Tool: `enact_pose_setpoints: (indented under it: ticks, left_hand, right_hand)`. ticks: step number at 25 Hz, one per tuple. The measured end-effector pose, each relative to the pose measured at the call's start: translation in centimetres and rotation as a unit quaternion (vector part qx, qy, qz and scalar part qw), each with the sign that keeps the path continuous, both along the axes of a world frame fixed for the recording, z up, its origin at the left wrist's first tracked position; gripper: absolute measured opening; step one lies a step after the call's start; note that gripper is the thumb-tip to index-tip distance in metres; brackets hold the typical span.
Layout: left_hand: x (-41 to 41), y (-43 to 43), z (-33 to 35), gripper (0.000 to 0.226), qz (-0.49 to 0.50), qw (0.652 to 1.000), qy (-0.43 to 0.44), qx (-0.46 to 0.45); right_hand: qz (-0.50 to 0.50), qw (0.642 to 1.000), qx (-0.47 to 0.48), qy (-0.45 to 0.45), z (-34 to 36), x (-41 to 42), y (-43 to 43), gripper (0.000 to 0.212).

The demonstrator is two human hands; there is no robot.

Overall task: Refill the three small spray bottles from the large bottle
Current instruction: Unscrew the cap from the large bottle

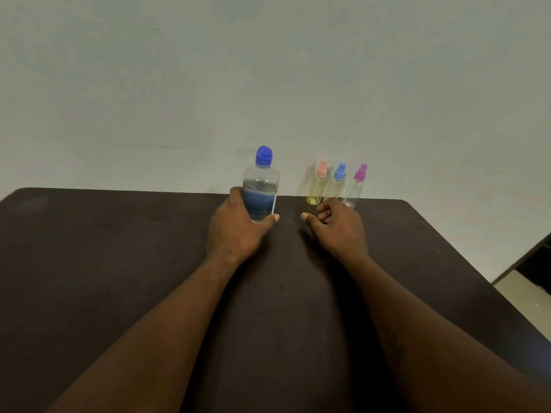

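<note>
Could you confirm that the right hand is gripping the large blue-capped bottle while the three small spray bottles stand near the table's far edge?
Not quite: the head view shows the left hand gripping the large blue-capped bottle; the right hand holds nothing. The three small spray bottles do stand near the table's far edge.

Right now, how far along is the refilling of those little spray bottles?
Nothing looks done yet. In hand: the left hand grips the large bottle, which stands on the table with its blue cap on; the right hand, curled, holds nothing. Left: all three refills, since the pink-topped spray bottle, blue-topped spray bottle and purple-topped spray bottle have their spray heads on.
</note>
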State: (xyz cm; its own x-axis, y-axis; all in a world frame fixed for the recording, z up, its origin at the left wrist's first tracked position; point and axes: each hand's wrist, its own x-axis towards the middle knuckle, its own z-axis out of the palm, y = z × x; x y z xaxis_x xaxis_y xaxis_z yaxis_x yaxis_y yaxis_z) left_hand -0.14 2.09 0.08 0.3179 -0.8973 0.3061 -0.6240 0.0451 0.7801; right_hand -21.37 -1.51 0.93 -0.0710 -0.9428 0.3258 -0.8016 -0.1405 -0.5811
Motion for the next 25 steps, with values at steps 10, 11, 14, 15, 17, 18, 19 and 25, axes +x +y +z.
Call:
enact_pose_setpoints:
  ticks: [10,11,14,15,17,18,19,25]
  left_hand:
    - [1.6,12.3,0.9,0.078,0.003,1.000,0.026,0.015]
    - [1.8,13.7,0.9,0.078,0.006,0.999,0.028,0.018]
    - [2.3,17.8,0.8,0.075,0.014,0.999,0.030,0.017]
    - [2.5,19.1,0.7,0.075,0.016,0.999,0.029,0.017]
    - [2.8,21.2,0.7,0.075,0.015,0.999,0.027,0.019]
    - [2.9,22.1,0.7,0.075,0.015,0.999,0.026,0.019]
    - [3.0,22.9,0.8,0.076,0.015,0.999,0.027,0.018]
    - [3.7,26.1,0.6,0.073,0.014,0.999,0.045,0.012]
  right_hand:
    - [0.117,0.980,0.045,-0.156,-0.5,5.4,11.9,0.011]
    - [0.121,0.978,0.049,-0.164,-0.5,5.7,13.2,0.009]
    - [0.131,0.971,0.063,-0.191,-0.3,6.7,17.2,0.008]
    - [0.138,0.964,0.066,-0.217,0.0,7.0,18.4,0.009]
    - [0.158,0.949,0.050,-0.267,1.3,7.9,20.3,0.010]
    - [0.170,0.942,0.032,-0.288,2.2,8.5,21.1,0.010]
    - [0.182,0.934,0.012,-0.308,3.3,9.1,21.8,0.010]
    - [0.227,0.936,-0.085,-0.254,7.7,12.4,25.0,0.036]
